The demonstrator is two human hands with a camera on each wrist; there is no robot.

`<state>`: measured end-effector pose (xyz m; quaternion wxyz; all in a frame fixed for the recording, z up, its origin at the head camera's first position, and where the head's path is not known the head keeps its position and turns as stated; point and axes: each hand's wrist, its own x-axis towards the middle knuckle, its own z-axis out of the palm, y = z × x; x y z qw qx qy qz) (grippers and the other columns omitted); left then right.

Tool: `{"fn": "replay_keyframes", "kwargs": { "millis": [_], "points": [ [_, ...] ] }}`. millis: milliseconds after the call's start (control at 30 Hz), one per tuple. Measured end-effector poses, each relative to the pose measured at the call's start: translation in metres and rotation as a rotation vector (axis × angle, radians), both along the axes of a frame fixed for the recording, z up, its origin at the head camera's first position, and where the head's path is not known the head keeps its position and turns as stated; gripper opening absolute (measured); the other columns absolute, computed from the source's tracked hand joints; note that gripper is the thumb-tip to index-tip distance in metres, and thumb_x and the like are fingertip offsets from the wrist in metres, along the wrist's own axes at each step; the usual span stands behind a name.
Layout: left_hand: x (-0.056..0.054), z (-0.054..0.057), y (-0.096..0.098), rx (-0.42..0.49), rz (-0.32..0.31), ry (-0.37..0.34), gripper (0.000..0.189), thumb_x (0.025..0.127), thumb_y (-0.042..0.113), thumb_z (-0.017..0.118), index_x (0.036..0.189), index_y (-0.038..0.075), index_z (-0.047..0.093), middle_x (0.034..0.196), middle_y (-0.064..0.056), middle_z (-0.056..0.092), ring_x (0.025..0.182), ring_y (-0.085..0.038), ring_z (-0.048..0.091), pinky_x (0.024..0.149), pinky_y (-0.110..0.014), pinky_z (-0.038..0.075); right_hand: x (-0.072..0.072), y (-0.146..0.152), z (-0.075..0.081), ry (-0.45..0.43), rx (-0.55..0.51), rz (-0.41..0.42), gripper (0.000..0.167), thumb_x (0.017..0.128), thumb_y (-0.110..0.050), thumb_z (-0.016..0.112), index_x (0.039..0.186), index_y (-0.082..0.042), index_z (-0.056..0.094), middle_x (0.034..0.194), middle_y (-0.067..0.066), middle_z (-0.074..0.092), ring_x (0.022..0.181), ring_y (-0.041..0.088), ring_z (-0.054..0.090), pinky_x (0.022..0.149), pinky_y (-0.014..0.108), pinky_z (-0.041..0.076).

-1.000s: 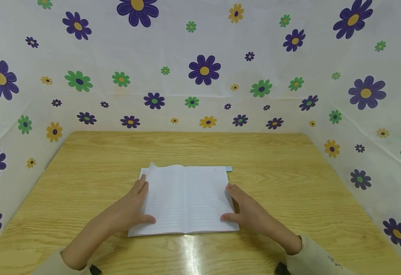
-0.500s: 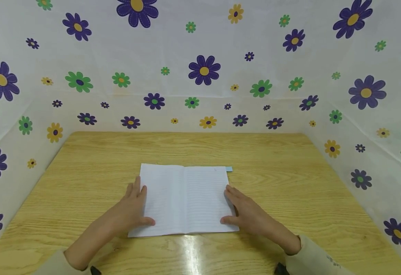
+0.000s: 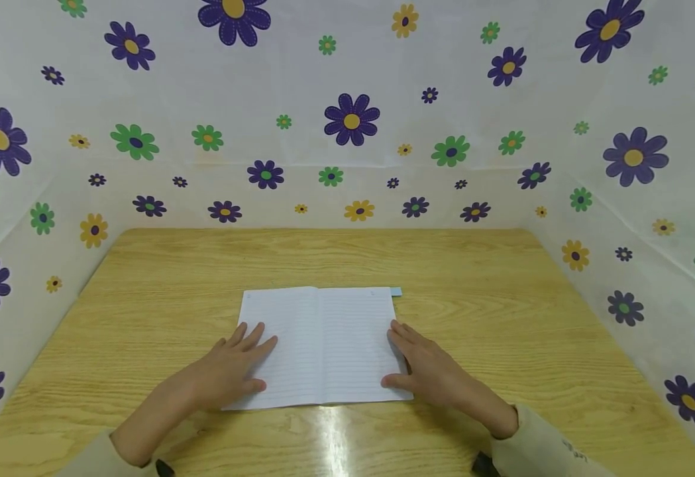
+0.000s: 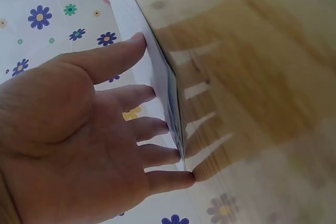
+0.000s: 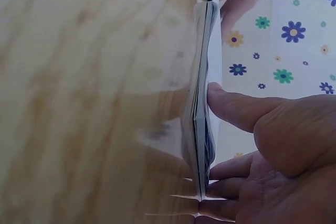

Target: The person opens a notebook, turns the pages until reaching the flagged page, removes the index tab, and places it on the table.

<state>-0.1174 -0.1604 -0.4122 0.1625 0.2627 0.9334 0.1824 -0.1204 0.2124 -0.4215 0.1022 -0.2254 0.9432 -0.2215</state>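
Observation:
An open notebook (image 3: 353,344) with lined white pages lies flat on the wooden table, its spine near the middle of the head view. My left hand (image 3: 228,371) rests on the left page with spread, fairly straight fingers, the thumb near the lower left. In the left wrist view that hand's fingertips (image 4: 173,155) touch the page and its outer edge. My right hand (image 3: 433,368) lies along the right edge, thumb on the page and fingers at the side. The right wrist view shows the stacked page edges (image 5: 202,108) beside the right thumb (image 5: 236,108).
A small light-blue tab (image 3: 396,291) sticks out at the notebook's top right corner. The wooden table (image 3: 472,278) is bounded at the back and both sides by a white cloth (image 3: 299,79) printed with flowers.
The left page, which had a raised corner and then a turned leaf, now lies flatter. My left hand has shifted onto the page with fingers spread. The right hand has stayed nearly still.

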Motion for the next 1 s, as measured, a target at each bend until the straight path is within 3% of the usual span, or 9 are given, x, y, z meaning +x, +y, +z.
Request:
{"fn": "replay_keyframes", "kwargs": {
  "millis": [233, 500, 833, 1000],
  "points": [
    [0.001, -0.002, 0.002, -0.013, 0.025, 0.005, 0.08, 0.098, 0.047, 0.067, 0.156, 0.0, 0.041, 0.163, -0.033, 0.021, 0.148, -0.061, 0.013, 0.111, -0.078, 0.021, 0.0, 0.0, 0.002, 0.004, 0.014, 0.007, 0.088, 0.09, -0.038, 0.08, 0.15, 0.014, 0.041, 0.162, 0.029, 0.03, 0.15, 0.045, 0.029, 0.118, 0.06, 0.03],
    [0.004, -0.005, -0.001, -0.065, 0.109, 0.044, 0.097, 0.089, 0.047, 0.078, 0.151, -0.016, 0.037, 0.16, -0.036, 0.027, 0.147, -0.059, 0.02, 0.115, -0.067, 0.029, -0.002, 0.0, 0.001, 0.007, 0.017, 0.013, 0.087, 0.09, -0.036, 0.081, 0.15, 0.013, 0.042, 0.162, 0.029, 0.031, 0.15, 0.045, 0.029, 0.117, 0.06, 0.03],
    [0.003, -0.001, -0.006, -0.073, 0.113, 0.039, 0.102, 0.088, 0.047, 0.08, 0.148, -0.021, 0.035, 0.158, -0.041, 0.026, 0.146, -0.06, 0.022, 0.114, -0.068, 0.029, -0.003, -0.002, 0.005, 0.011, 0.017, 0.017, 0.083, 0.089, -0.035, 0.082, 0.148, 0.012, 0.046, 0.159, 0.029, 0.036, 0.147, 0.048, 0.033, 0.116, 0.061, 0.032],
    [0.003, 0.0, -0.006, -0.064, 0.101, 0.043, 0.101, 0.088, 0.046, 0.08, 0.147, -0.022, 0.035, 0.157, -0.043, 0.026, 0.145, -0.062, 0.021, 0.113, -0.07, 0.03, -0.003, -0.002, 0.008, 0.055, 0.019, 0.05, 0.068, 0.092, -0.029, 0.079, 0.143, 0.009, 0.055, 0.154, 0.028, 0.044, 0.143, 0.051, 0.039, 0.113, 0.062, 0.036]
  ]
}}
